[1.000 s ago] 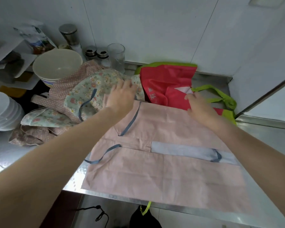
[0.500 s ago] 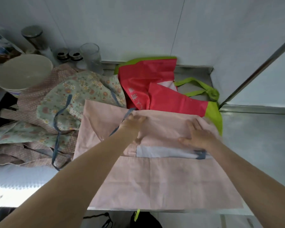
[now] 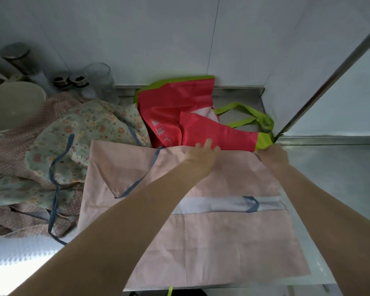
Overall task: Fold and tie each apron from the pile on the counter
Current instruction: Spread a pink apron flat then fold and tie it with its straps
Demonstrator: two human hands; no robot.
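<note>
Two hands work the far edge of the pink apron (image 3: 201,242), which lies flat on the steel counter (image 3: 333,178) with its long axis from 9 to 3 o'clock and its bib end toward 12. At 10 o'clock sits the apron pile (image 3: 77,146). The left hand (image 3: 203,155) rests with fingers straight on the mid-edge; the right hand (image 3: 272,155), nearest the 1 o'clock corner, appears to grip it, fingers hidden.

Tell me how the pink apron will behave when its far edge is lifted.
The pink apron lies flat and creased, so it is probably thin, light and floppy, sagging between both hands. Its loose blue strap would likely dangle and trail. On the steel counter it may slide easily.
</note>
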